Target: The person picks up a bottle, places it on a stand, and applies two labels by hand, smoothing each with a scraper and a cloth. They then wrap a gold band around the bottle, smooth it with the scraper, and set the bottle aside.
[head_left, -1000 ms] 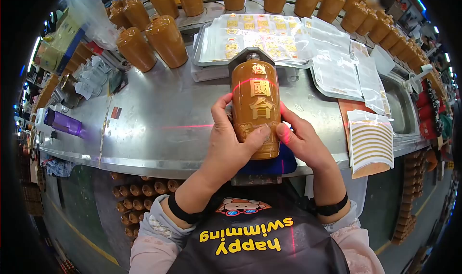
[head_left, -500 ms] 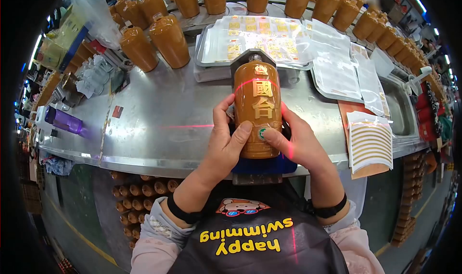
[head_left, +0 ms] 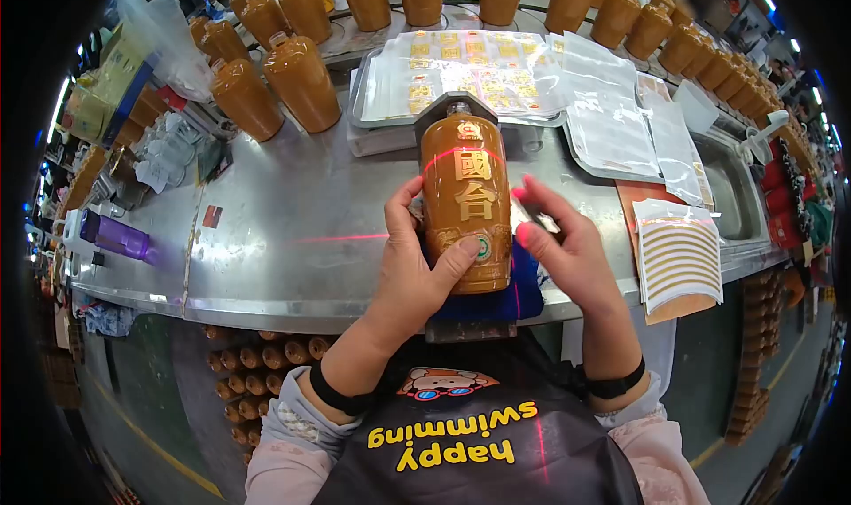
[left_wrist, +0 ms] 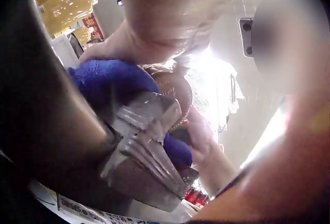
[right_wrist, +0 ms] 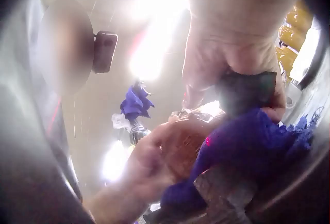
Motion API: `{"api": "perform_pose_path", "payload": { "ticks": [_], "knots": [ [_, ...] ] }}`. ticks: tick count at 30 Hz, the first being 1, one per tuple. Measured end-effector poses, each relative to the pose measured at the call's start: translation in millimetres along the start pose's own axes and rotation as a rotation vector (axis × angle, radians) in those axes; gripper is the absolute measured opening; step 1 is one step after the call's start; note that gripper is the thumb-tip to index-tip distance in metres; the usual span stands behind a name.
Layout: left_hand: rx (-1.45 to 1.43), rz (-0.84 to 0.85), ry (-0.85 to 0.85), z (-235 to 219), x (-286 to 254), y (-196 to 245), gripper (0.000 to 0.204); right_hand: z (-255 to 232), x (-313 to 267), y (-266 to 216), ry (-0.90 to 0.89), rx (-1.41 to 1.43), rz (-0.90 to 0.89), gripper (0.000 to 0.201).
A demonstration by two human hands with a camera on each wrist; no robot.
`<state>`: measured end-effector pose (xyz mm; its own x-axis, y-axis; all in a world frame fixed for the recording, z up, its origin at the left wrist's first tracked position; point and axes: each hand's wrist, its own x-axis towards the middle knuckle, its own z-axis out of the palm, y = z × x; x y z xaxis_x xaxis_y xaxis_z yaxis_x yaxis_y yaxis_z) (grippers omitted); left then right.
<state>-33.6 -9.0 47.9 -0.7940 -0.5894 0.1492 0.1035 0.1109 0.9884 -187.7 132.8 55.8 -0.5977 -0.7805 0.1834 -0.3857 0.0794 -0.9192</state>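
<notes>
A glossy brown bottle (head_left: 465, 172) with gold raised characters lies tilted back, its neck against a dark angular holder (head_left: 432, 113). My left hand (head_left: 408, 270) grips its left side, thumb on the lower front beside a round green sticker (head_left: 484, 247). My right hand (head_left: 572, 252) is just off the bottle's right side. Between its fingers and thumb it holds a small dark block (right_wrist: 247, 91), whose exact kind I cannot tell. A blue cloth (head_left: 525, 285) lies beneath the bottle; the bottle's base shows in the left wrist view.
Sticker sheets (head_left: 479, 66) lie on a tray behind the bottle. Strips of gold arcs (head_left: 678, 257) hang over the front edge at right, near a sink (head_left: 740, 190). Brown bottles (head_left: 301, 84) line the back; a purple cup (head_left: 120, 236) stands at left.
Thumbs that covered the lower front shifted, showing the green sticker. The right thumb then pressed beside it; now the right hand has drawn away rightward, while the left thumb has moved to the sticker.
</notes>
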Motion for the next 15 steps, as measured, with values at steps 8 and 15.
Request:
{"api": "perform_pose_path", "payload": {
  "ticks": [8,15],
  "knots": [
    [-0.067,0.045,-0.001,-1,1,-9,0.069,4,-1,-55,-0.013,0.036,-0.068,0.018],
    [-0.079,0.05,-0.013,-2,-2,-6,0.067,9,-13,-34,0.245,-0.272,-0.317,0.019]
  ]
}}
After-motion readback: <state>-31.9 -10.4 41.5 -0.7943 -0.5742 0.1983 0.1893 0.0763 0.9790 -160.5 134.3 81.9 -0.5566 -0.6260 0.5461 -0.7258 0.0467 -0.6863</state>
